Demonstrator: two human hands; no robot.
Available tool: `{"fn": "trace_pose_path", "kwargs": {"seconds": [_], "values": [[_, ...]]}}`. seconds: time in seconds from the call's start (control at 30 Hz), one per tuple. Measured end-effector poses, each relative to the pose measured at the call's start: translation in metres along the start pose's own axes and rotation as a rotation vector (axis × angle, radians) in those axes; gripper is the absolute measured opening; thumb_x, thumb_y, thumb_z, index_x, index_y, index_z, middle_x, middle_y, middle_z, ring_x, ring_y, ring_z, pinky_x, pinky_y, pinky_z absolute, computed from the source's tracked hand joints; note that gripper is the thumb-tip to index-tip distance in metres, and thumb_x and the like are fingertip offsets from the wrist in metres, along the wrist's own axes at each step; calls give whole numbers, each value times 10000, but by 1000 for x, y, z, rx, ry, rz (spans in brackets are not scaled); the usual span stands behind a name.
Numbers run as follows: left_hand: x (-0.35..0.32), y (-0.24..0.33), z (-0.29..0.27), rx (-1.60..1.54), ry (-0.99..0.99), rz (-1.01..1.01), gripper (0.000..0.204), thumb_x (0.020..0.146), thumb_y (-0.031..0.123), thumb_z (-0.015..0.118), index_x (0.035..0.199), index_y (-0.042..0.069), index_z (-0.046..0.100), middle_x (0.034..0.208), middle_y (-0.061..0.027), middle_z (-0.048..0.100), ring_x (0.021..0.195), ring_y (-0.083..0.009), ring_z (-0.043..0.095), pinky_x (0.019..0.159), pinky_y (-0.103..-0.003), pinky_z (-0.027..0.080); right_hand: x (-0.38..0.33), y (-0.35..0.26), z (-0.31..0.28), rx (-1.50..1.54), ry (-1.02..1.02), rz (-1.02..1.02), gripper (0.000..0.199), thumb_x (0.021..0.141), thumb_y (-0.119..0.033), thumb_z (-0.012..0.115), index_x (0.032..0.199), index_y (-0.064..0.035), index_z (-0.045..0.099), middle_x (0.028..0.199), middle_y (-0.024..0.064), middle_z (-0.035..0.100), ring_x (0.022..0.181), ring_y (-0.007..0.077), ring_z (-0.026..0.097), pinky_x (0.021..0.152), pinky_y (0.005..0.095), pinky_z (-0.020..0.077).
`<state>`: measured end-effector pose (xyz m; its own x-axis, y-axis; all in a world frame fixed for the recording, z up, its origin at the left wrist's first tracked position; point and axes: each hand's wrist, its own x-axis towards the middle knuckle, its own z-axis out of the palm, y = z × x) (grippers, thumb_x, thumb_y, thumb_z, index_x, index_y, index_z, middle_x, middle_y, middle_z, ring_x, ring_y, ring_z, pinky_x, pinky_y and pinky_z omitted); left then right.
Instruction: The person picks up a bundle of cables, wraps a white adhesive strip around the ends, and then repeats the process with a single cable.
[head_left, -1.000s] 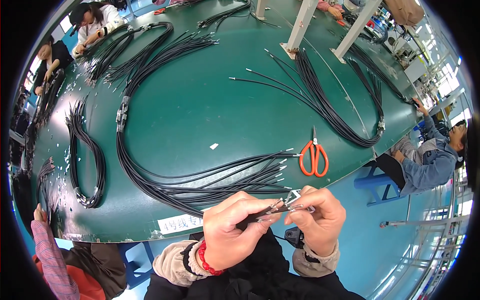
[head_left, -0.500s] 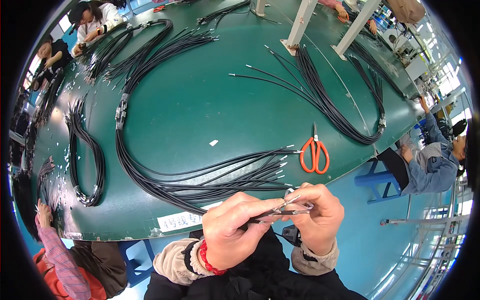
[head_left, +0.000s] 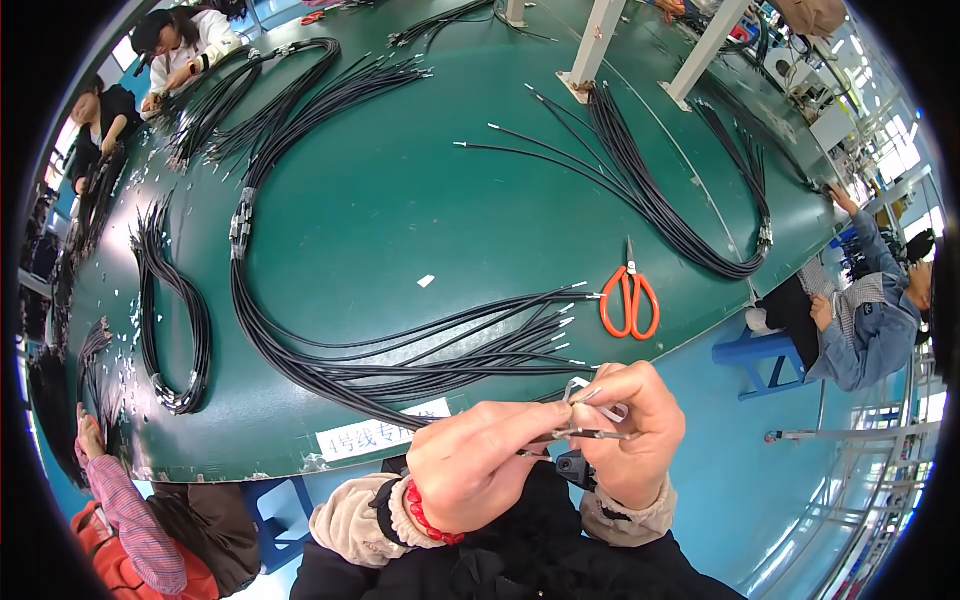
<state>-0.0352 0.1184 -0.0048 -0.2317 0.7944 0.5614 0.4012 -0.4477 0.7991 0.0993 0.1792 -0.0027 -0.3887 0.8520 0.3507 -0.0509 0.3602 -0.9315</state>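
Hands (head_left: 475,458) have shifted slightly — silver-tipped black cables (head_left: 604,435) held between them.

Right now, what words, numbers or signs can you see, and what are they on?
Dark writing on a white label at the green table's near edge; I won't copy it, and black cables cross it.
Any other writing: too small or blurred to read.

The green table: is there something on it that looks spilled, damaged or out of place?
Yes: small white scraps lie scattered over the left side of the green table, near an S-shaped black cable bundle, and one white piece lies alone near the middle. They look like stray litter, not part of the bundle.
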Motion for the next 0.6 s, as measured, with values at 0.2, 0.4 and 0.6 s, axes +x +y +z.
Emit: {"fn": "trace_pose_path", "kwargs": {"seconds": [0.2,0.4,0.6], "values": [[-1,2,-1,40,-8,42,395,608,-169,609,973,-18,615,791,-119,644,642,-188,643,533,-239,517,-4,-2,1,31,20,5,100,753,18,646,811,8,566,706,63,620,535,90,496,473,213,367],[1,6,-2,-56,-14,-56,243,734,-120,612,958,-28,602,798,-128,617,598,-151,619,490,-223,495,-4,-6,2,9,30,-30,111,744,1,669,827,18,597,691,67,629,533,101,516,471,220,376],[-1,8,-3,-178,-11,-172,175,776,-107,580,936,-38,597,815,-134,604,573,-136,607,460,-199,473,2,-2,-5,-70,-26,-144,117,721,-11,689,813,-4,617,677,55,640,519,125,524,476,231,382]]}}
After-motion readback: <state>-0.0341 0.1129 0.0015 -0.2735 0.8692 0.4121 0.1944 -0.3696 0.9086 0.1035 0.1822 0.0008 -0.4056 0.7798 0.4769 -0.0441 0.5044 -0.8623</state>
